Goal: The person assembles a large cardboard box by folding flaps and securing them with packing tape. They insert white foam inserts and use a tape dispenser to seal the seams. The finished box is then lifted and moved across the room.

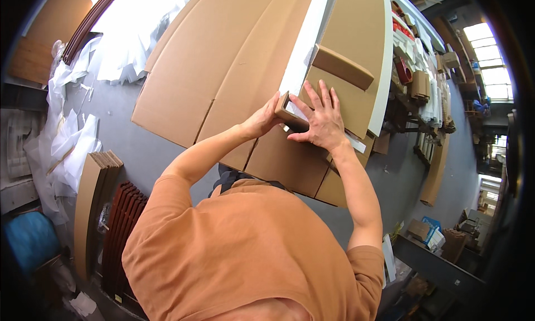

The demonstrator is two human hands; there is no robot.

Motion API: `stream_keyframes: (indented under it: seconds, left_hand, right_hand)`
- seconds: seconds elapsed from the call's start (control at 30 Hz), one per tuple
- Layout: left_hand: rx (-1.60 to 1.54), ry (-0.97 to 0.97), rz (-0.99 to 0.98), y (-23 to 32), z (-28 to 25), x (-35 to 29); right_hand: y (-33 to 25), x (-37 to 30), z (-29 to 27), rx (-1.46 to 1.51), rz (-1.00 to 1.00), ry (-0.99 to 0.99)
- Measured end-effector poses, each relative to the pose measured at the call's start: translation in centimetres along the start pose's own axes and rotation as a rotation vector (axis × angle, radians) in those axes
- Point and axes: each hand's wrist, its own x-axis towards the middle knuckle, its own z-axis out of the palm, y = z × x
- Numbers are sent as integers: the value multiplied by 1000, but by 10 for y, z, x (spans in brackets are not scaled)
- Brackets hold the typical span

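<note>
A large brown cardboard sheet (223,59) with fold lines lies spread out before me. Along it runs a white strip (304,39), and a flat brown panel (356,25) lies to the right of that. My left hand (263,119) is closed on the left end of a small folded cardboard piece (291,120) at the near end of the strip. My right hand (325,123) has its fingers spread, resting on the cardboard just right of that piece, with its thumb beside it. Farther off, an angled cardboard strip (344,67) stands up from the panel.
To my left, a stack of cardboard strips (92,209) stands beside dark red-brown slats (123,232). White wrapping sheets (78,142) lie on the grey floor. At the right are a rack of parts (415,70), a long cardboard length (437,170) and a dark metal beam (434,262).
</note>
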Motion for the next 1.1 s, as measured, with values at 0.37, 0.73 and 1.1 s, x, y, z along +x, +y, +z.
stream_keyframes:
  seconds: [0.37, 0.73, 1.1]
  left_hand:
    - [128, -69, -175, 13, -3, 4]
    - [159, -62, -106, 11, -4, 3]
    - [1123, -578, 362, -16, -33, 12]
  right_hand:
    - [5, -7, 6, 61, -27, 87]
    - [-33, -105, 28, -283, 128, 162]
    - [-30, -43, 21, -214, -14, 196]
